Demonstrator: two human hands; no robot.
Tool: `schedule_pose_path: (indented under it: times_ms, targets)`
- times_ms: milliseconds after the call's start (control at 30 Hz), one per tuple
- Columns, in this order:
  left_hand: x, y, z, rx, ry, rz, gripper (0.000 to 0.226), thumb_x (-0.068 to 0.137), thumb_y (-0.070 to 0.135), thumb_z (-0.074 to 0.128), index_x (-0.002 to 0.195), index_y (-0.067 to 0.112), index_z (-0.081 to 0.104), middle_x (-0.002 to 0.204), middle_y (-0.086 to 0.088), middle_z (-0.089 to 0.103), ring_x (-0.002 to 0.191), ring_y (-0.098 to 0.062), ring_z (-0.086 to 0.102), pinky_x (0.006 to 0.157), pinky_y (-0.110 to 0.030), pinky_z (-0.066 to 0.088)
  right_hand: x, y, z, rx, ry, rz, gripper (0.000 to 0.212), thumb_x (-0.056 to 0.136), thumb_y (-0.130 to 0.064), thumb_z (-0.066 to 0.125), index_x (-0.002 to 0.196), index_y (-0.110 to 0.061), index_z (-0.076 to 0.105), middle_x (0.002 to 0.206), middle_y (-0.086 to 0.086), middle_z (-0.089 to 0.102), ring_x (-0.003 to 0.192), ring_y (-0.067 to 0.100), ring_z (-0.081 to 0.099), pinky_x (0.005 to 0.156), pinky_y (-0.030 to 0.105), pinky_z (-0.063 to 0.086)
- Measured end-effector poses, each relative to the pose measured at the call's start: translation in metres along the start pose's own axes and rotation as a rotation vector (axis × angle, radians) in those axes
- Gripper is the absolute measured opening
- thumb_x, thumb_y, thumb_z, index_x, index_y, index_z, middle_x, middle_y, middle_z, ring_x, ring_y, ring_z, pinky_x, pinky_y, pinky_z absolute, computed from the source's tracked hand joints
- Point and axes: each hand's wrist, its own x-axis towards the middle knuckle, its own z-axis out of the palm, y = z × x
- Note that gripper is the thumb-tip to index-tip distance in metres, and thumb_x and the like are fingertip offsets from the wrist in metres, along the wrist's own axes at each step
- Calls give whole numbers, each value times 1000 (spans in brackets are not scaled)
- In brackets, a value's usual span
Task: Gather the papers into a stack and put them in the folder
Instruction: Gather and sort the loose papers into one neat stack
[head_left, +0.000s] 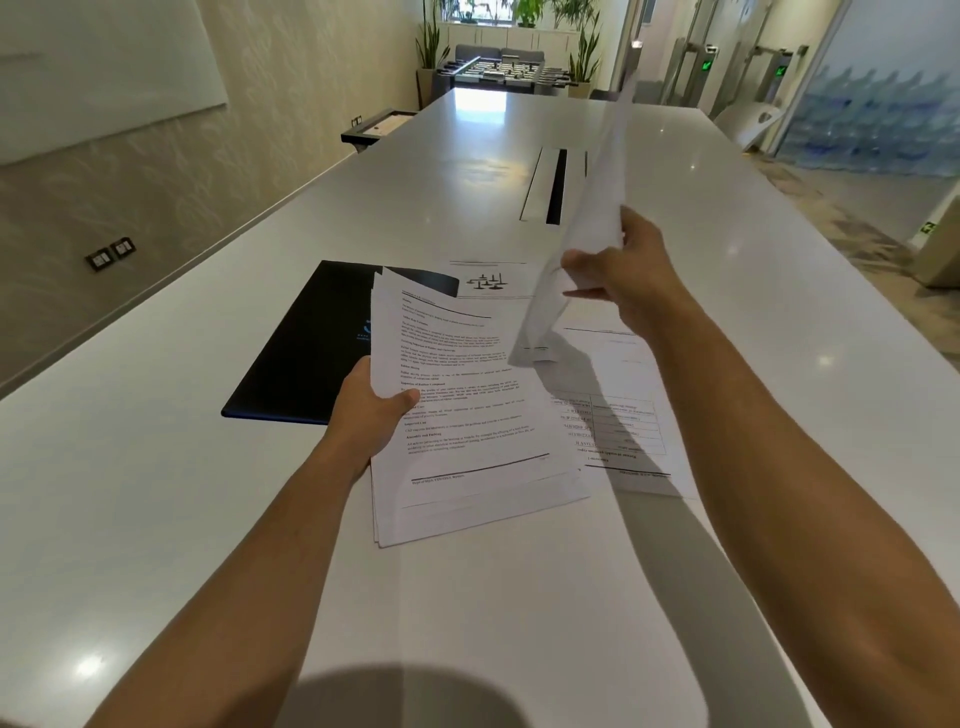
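Note:
My left hand (371, 410) grips the left edge of a stack of printed papers (467, 415), thumb on top, with the stack raised a little over the white table (156, 493). My right hand (621, 275) pinches a single blurred sheet (576, 234) and holds it up almost on edge above the stack. A black folder (306, 343) lies shut on the table, left of and partly under the stack. One sheet with a table printed on it (623, 410) lies flat under my right forearm. Another sheet with a small drawing (491, 280) lies beyond the stack.
A cable slot (550, 184) is set into the table's middle, beyond the papers. The wall runs along the left side. A foosball table (493, 70) and plants stand past the far end. Glass doors are at the right.

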Motion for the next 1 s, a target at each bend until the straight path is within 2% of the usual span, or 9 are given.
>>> schedule_pose_path:
  times_ms: [133,300,467,533,600,700,767,867,1000]
  targets:
    - [-1,0,-1,4,11,-3,49,87,17,74,123,31,44,109,8,59,94,-14,62,57,-22,51,-19,-18,-7,386,-281,-107,52,86,3,68,132,-11,48,125,17,55,116,39,58,85,55,56]
    - [-1,0,-4,-78,-24,16,57,83,15,78,125,33,44,114,5,61,97,-18,65,63,-28,61,-42,18,-4,611,-301,-17,49,88,8,56,130,-18,51,121,8,61,108,28,65,75,44,59]
    - [0,0,-4,-114,-24,60,38,88,26,74,120,33,55,107,6,67,92,-9,67,62,-20,58,-73,81,-4,220,-219,457,76,75,12,72,140,-13,42,121,16,65,101,33,69,72,44,60]
    - [1,0,-4,-127,-4,-5,26,93,30,68,115,35,56,107,3,67,90,-13,68,56,-19,55,-84,93,-8,-65,-253,521,73,77,9,75,137,-14,42,112,14,68,87,26,73,70,39,59]
    - [4,2,-4,-136,21,-83,14,98,35,59,112,34,57,106,-3,69,87,-18,70,54,-25,55,-89,96,-9,-125,-294,543,70,77,11,74,135,-15,45,110,10,67,83,23,74,67,37,60]
    - [1,9,-6,-215,42,-191,41,99,58,37,118,28,58,96,-1,71,80,-18,71,50,-26,54,-92,91,-3,-161,-363,537,59,79,13,72,122,-18,47,113,11,62,89,34,71,68,48,61]
    - [-1,11,-6,-218,9,-192,50,94,67,38,120,28,58,100,0,72,85,-20,72,55,-29,56,-95,88,2,-308,-395,509,46,82,2,73,118,-12,48,114,15,62,79,33,73,68,47,62]
    - [-2,8,-5,-134,-1,-116,42,90,37,68,125,24,48,112,-1,66,95,-21,69,59,-30,58,-96,86,9,-533,-398,433,43,83,-22,75,120,-13,57,107,11,67,70,25,71,66,40,62]
    - [-2,6,-2,-54,25,-83,54,86,16,75,128,24,43,114,0,60,93,-14,63,59,-27,52,-77,89,-5,-726,-105,252,50,86,-39,71,128,-14,60,119,9,67,101,22,66,90,38,54]
